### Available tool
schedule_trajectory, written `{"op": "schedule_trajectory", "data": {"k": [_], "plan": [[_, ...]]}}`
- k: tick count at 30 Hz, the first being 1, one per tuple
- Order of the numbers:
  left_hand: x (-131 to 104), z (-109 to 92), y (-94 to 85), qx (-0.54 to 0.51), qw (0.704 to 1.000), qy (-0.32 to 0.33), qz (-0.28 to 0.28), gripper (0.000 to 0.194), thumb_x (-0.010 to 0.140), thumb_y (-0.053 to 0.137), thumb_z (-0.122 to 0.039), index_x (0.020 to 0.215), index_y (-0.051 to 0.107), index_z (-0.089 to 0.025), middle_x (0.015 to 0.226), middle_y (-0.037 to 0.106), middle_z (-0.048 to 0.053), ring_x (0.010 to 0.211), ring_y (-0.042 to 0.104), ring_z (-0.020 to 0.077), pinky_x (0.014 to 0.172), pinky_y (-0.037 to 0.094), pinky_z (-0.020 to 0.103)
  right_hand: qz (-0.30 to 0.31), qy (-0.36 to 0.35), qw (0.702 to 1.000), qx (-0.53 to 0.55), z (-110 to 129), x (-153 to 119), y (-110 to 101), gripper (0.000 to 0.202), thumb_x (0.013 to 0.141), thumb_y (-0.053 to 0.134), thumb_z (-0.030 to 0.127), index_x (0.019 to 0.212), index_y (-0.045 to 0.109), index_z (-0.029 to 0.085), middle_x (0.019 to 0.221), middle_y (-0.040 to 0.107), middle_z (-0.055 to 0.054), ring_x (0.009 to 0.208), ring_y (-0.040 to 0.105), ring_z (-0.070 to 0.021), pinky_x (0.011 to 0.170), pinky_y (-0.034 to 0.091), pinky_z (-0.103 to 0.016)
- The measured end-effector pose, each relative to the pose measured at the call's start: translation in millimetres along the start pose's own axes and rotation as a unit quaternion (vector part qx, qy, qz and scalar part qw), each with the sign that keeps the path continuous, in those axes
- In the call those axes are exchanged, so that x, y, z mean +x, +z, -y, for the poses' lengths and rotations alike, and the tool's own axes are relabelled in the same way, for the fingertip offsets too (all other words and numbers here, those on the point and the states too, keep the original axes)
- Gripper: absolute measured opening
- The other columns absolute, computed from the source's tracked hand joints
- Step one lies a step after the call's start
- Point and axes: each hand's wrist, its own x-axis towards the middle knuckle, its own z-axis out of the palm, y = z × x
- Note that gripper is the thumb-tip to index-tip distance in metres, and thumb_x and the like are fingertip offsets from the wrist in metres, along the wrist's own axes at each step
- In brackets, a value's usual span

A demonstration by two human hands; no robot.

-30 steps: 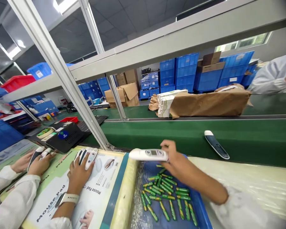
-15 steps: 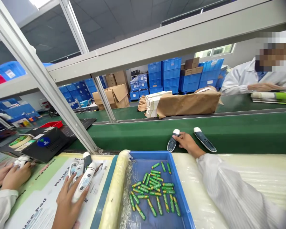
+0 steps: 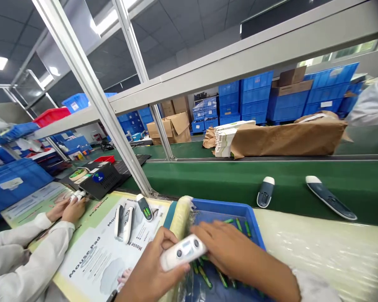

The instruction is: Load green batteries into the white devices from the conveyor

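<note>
Currently, device [image 3: 184, 253] pinched between thumb and fingers of left grip [image 3: 151, 268], near left edge of tray [image 3: 222, 206]. Right grip [image 3: 228, 247] at device's right end; fingertips partly hidden, closure cannot be told. Advisable: brace device firmly, keep it level, work over the batteries [image 3: 204, 277] so anything dropped stays inside. Edges to watch: roll [image 3: 182, 214] at left, tray's far rim. More room rightward, over sheet [image 3: 302, 239].

Right hand [image 3: 223, 246] blurred; we cannot see what its palm covers. It hides part of the green batteries [image 3: 204, 277] and blue tray [image 3: 257, 224]; tray's near end lost to us. Co-worker's sleeve [image 3: 373, 102], far right, cut off by the edge.
</note>
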Motion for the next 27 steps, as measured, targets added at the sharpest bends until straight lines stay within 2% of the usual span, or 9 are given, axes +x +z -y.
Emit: {"op": "schedule_trajectory", "data": {"k": [3, 6, 8, 13, 16, 18, 21, 24, 27], "plan": [[7.9, 19.5, -16.2, 0.041, 0.998, 0.034, -0.029, 0.046, 0.1, 0.057, -0.062, 0.127, 0.051, -0.026, 0.103, 0.074, 0.004, 0.098, 0.069, 0.0222, 0.091, 0.052, 0.034, 0.021, 0.053, 0.998, -0.032, 8.2, -1.0, -5.4, 0.023, 0.091, 0.057, 0.006, 0.107, 0.063, 0.021, 0.1, 0.075, -0.005, 0.075, 0.07, -0.0214, 0.068, 0.046, -0.03], [32.0, 52.6, -42.0, 0.16, 0.961, 0.05, -0.221, 0.047, 0.107, 0.035, -0.059, 0.133, 0.054, -0.026, 0.128, 0.07, 0.011, 0.125, 0.064, 0.0278, 0.11, 0.05, 0.045, -0.133, 0.163, 0.977, 0.044, -12.2, -2.1, -18.1, 0.024, 0.092, 0.052, 0.009, 0.11, 0.058, 0.024, 0.095, 0.075, -0.004, 0.077, 0.071, -0.0219, 0.066, 0.044, -0.028], [54.6, 76.7, -56.1, 0.222, 0.925, 0.039, -0.308, 0.054, 0.104, 0.039, -0.06, 0.139, 0.055, -0.022, 0.143, 0.062, 0.017, 0.14, 0.053, 0.0358, 0.119, 0.042, 0.057, -0.211, 0.246, 0.943, 0.081, -22.7, 0.4, -16.9, 0.02, 0.098, 0.047, 0.016, 0.115, 0.054, 0.024, 0.089, 0.073, -0.003, 0.076, 0.07, -0.0221, 0.066, 0.046, -0.028], [95.0, 120.3, -63.6, 0.283, 0.899, 0.038, -0.331, 0.053, 0.096, 0.054, -0.054, 0.132, 0.067, -0.017, 0.159, 0.045, 0.023, 0.159, 0.026, 0.0471, 0.129, 0.021, 0.072, -0.035, 0.263, 0.963, -0.035, -31.9, 7.6, -0.1, 0.021, 0.09, 0.058, 0.007, 0.105, 0.053, 0.02, 0.096, 0.075, -0.012, 0.085, 0.072, -0.0264, 0.071, 0.044, -0.031], [96.3, 130.9, -62.5, 0.297, 0.898, 0.055, -0.321, 0.037, 0.094, 0.055, -0.052, 0.103, 0.069, -0.019, 0.15, 0.051, 0.022, 0.155, 0.035, 0.043, 0.131, 0.025, 0.066, -0.085, 0.276, 0.951, 0.112, -48.5, 2.9, -12.8, 0.035, 0.097, 0.063, 0.022, 0.126, 0.044, 0.02, 0.085, 0.067, -0.001, 0.071, 0.065, -0.0206, 0.065, 0.041, -0.029], [92.5, 132.6, -62.8, 0.294, 0.897, 0.06, -0.324, 0.03, 0.093, 0.055, -0.05, 0.091, 0.062, -0.021, 0.143, 0.055, 0.023, 0.147, 0.045, 0.0417, 0.128, 0.031, 0.064, -0.121, 0.265, 0.911, 0.293, -67.6, -2.9, -27.6, 0.045, 0.099, 0.067, 0.045, 0.128, 0.04, 0.023, 0.071, 0.054, 0.008, 0.056, 0.052, -0.0146, 0.057, 0.037, -0.025], [84.2, 130.5, -60.1, 0.27, 0.898, 0.058, -0.342, 0.023, 0.09, 0.053, -0.046, 0.091, 0.057, -0.023, 0.128, 0.061, 0.02, 0.132, 0.056, 0.0396, 0.123, 0.039, 0.063, -0.179, 0.235, 0.807, 0.511, -103.5, -12.5, -45.0, 0.054, 0.089, 0.075, 0.068, 0.102, 0.043, 0.026, 0.064, 0.041, 0.012, 0.049, 0.032, -0.0081, 0.049, 0.027, -0.022], [68.7, 126.3, -51.3, 0.229, 0.902, 0.041, -0.364, 0.034, 0.091, 0.049, -0.049, 0.108, 0.059, -0.021, 0.122, 0.064, 0.017, 0.128, 0.06, 0.0382, 0.12, 0.044, 0.062, -0.317, 0.244, 0.721, 0.566, -144.4, -23.3, -48.7, 0.064, 0.076, 0.083, 0.075, 0.085, 0.042, 0.025, 0.062, 0.033, 0.013, 0.05, 0.023, -0.0059, 0.046, 0.021, -0.021], [43.1, 120.6, -41.1, 0.168, 0.906, -0.007, -0.389, 0.049, 0.093, 0.047, -0.062, 0.118, 0.059, -0.021, 0.127, 0.069, 0.017, 0.125, 0.066, 0.0384, 0.112, 0.051, 0.062, -0.389, 0.341, 0.739, 0.43, -185.8, -33.6, -38.2, 0.063, 0.076, 0.077, 0.08, 0.089, 0.055, 0.023, 0.059, 0.036, 0.011, 0.048, 0.027, -0.0075, 0.044, 0.023, -0.023]]}}
